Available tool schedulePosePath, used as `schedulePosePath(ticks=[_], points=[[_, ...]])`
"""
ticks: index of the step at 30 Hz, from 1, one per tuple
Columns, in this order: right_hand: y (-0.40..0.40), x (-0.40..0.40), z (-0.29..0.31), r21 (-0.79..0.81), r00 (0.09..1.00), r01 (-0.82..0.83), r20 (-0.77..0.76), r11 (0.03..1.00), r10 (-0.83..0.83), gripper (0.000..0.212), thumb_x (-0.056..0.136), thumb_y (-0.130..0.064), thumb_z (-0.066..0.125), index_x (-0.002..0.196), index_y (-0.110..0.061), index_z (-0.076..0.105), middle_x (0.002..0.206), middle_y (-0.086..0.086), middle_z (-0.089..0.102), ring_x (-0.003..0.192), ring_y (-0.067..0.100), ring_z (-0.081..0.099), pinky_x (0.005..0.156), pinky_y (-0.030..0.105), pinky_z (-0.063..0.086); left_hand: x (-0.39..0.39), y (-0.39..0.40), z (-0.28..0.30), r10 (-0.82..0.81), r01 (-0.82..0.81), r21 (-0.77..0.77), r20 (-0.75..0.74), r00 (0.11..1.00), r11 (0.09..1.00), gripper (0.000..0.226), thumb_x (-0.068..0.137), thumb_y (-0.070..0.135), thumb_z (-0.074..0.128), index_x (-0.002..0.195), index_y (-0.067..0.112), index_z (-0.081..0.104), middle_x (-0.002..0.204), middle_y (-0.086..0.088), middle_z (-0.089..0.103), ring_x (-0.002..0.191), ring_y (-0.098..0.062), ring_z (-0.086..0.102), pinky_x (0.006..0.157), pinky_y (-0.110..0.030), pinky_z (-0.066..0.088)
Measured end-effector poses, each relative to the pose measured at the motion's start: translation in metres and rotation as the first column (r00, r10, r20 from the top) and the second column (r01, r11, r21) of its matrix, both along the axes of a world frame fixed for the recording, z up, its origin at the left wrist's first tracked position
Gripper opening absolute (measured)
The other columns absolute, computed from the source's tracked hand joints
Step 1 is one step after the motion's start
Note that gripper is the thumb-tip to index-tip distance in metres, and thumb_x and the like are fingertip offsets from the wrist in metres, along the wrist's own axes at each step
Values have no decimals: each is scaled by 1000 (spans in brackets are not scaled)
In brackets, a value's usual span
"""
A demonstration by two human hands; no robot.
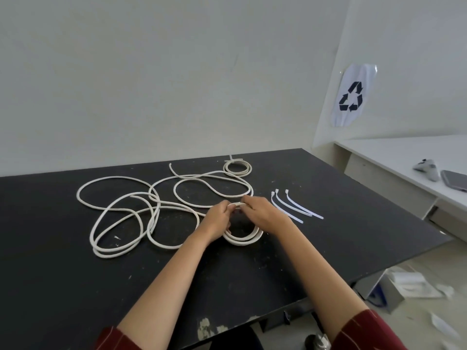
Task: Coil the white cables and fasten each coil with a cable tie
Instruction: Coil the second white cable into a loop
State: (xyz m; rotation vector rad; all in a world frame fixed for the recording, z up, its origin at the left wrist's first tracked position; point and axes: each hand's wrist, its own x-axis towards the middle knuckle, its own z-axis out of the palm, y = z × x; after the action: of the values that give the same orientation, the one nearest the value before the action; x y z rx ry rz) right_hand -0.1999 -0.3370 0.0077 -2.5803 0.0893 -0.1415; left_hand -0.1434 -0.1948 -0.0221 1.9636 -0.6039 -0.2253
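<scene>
A long white cable sprawls in loose loops over the black table. At its right end it forms a small coil lying under my hands. My left hand and my right hand both grip the far side of this coil, fingers curled round its strands, hands almost touching. A finished small coil with a tie round it lies at the table's far edge. Three white cable ties lie side by side just right of my right hand.
A white desk to the right carries a game controller and a flat grey device. A recycling sign hangs on the wall. White packaging lies on the floor beyond the table's right edge.
</scene>
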Motion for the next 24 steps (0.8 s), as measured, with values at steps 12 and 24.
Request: schedulePosePath(ticks=[12, 24], points=[[-49, 7, -17, 10, 877, 438, 214, 899, -430, 16, 92, -12, 61, 103, -1, 65, 104, 11, 59, 87, 23, 58, 77, 29, 48, 10, -11, -15, 4, -22, -124, -141, 990, 992, 27, 101, 22, 42, 80, 9, 54, 61, 2, 42, 42, -7, 34, 43, -18, 30], [-48, 5, -18, 76, 867, 469, 153, 880, -475, 22, 95, -8, 53, 90, 3, 72, 92, 20, 70, 86, 35, 67, 76, 35, 54, 3, -5, -20, 67, -76, -167, -56, 996, 983, 29, 100, 23, 43, 81, 7, 56, 60, 0, 45, 48, -10, 40, 45, -15, 37]])
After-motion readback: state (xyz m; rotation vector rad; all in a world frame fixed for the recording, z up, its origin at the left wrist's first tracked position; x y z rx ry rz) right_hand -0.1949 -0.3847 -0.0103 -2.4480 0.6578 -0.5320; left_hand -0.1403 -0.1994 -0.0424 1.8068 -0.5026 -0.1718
